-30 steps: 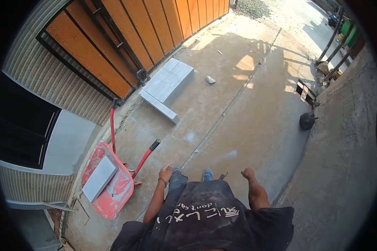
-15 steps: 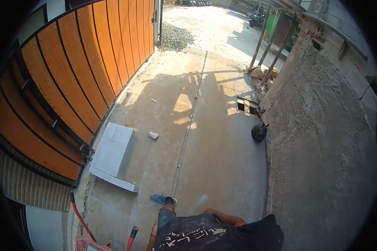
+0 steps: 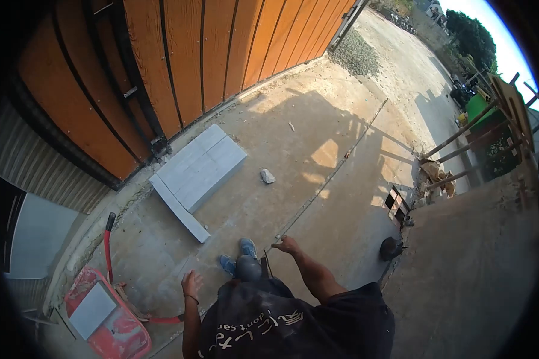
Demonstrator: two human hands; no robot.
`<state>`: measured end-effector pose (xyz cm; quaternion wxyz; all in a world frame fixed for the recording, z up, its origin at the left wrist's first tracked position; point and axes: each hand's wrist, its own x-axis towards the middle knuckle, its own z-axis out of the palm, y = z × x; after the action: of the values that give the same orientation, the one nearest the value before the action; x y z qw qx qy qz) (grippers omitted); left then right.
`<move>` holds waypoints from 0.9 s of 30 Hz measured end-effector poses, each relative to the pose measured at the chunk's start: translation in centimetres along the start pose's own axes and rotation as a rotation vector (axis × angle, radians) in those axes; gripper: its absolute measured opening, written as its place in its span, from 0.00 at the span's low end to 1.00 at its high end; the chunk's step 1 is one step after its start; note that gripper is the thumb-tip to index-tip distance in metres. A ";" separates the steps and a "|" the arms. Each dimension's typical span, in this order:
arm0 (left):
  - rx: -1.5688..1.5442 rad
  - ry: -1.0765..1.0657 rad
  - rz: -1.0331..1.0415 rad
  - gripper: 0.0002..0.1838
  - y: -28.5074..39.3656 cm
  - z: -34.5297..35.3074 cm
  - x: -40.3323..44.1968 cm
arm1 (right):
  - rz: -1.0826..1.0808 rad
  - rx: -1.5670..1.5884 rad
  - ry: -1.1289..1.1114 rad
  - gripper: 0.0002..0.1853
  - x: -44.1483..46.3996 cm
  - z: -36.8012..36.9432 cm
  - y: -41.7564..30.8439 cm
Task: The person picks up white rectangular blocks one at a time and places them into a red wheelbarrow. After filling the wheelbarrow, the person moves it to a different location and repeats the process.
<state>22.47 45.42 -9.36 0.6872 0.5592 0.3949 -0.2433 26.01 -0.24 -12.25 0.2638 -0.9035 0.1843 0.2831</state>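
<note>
My left hand (image 3: 191, 284) is held out low beside my body with its fingers apart and nothing in it. It is nearest to a handle of the red wheelbarrow (image 3: 139, 344), apart from the grip. A pale grey block (image 3: 93, 310) lies in the wheelbarrow's tray. My right hand (image 3: 288, 245) is raised in front of me on the right, thumb and fingers loosely apart, with nothing visible in it. Ahead to the left, a stack of light grey blocks (image 3: 206, 164) sits on the concrete, one thin block standing along its near end.
An orange plank gate (image 3: 185, 60) runs along the left. A stone (image 3: 267, 176) lies beyond the stack. On the right are a black bag (image 3: 391, 249), a floor opening (image 3: 396, 205) and a rough wall (image 3: 467, 257). Gravel (image 3: 356, 54) is heaped farther off.
My view has swung left and tilted, bringing the wheelbarrow tray into sight. Both hands have come forward away from my body. A second shoe now shows.
</note>
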 end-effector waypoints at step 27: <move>-0.111 0.783 -0.336 0.30 -22.9 23.5 -14.0 | -0.032 -0.459 -0.251 0.67 31.1 45.6 -21.5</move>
<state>3.05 15.50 -9.72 0.4652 0.4994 0.7241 -0.0994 41.45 37.59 -55.16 0.0773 -0.9002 0.0668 0.4234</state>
